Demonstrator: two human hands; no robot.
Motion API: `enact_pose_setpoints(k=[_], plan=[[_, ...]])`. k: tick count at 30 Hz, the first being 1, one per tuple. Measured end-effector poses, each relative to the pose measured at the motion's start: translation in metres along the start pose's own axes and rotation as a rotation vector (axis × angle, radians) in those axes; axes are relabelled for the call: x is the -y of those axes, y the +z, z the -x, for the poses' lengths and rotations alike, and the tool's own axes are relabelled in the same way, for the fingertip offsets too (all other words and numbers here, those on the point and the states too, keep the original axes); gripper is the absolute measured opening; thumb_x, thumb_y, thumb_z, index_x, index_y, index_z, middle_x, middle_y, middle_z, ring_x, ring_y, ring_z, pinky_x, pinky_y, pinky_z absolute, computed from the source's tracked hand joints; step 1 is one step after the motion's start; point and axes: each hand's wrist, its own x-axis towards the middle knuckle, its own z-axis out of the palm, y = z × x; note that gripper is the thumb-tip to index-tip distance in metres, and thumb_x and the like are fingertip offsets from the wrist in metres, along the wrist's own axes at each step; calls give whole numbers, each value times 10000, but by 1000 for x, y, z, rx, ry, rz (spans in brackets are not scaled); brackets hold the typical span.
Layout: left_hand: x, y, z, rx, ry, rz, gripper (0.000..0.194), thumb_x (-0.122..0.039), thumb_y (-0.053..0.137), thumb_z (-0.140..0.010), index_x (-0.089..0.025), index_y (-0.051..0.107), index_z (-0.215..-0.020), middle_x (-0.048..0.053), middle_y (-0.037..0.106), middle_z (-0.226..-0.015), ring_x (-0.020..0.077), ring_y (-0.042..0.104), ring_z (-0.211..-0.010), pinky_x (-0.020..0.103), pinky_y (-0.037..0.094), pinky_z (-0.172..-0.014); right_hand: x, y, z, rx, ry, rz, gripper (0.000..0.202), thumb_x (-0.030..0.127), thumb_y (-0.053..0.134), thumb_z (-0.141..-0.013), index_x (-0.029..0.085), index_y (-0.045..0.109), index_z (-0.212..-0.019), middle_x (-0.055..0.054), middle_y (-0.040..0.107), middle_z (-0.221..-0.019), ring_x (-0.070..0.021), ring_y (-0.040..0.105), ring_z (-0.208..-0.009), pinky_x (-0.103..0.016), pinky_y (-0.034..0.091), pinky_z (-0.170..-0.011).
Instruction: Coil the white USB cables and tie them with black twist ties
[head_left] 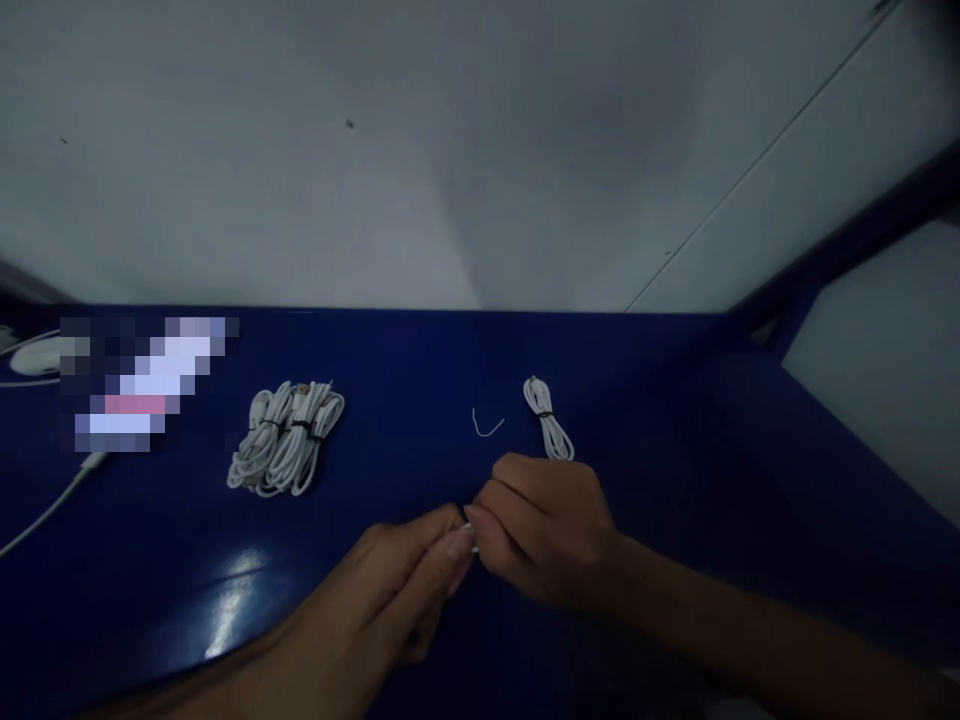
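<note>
My left hand [409,580] and my right hand [544,525] meet above the blue table, fingers closed. Between their fingertips a short piece of white cable [471,535] shows; the rest of it is hidden by the hands. Just beyond my right hand lies a coiled white USB cable [546,415] with a black tie round its middle. A thin white twist tie [487,430], bent into a curve, rests to the left of that coil. Farther left sits a pile of coiled white cables [289,440], each bundle held by a black tie.
A blurred-out bright phone-like object [157,385] lies at the left, with a white cord [52,515] running from its near end. Beside it is a white rounded object [37,355]. A pale wall [375,200] rises behind the blue table [420,370]; a blue frame bar [847,240] slants at the right.
</note>
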Motion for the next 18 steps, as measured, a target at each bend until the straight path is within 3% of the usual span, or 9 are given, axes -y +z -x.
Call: enact_pose_setpoints(k=[3,8,15,18], plan=[[-1,-2,-2,20,13,30,432,-534,411,-1150,-211,595,-931,-49,430,-679,138,383,-600,275,364,-576,-2,1,1,-55,-27,20,444,107,523,-1032,189,581,-600,41,508,-549,-94,410,-481,-256,317,-470],[-4,-5,-5,86,-7,66,442,-541,421,-1145,-200,656,-989,-44,439,-690,140,382,-617,265,376,-581,-1,-3,3,94,-42,10,489,99,475,-1033,196,517,-555,51,457,-525,-92,377,-476,-276,304,-480],[1,-7,-2,135,-32,104,456,-552,419,-1140,-201,680,-1010,-17,467,-764,156,418,-679,278,419,-622,2,2,4,-36,-111,-1,532,110,503,-1045,197,494,-520,49,419,-506,-101,337,-488,-291,301,-458],[1,-7,-3,140,-53,184,409,-535,450,-1136,-201,657,-1022,-27,439,-763,141,390,-644,261,375,-574,0,4,7,-115,-127,5,409,139,538,-1033,172,625,-635,36,498,-556,-107,415,-516,-281,324,-465]])
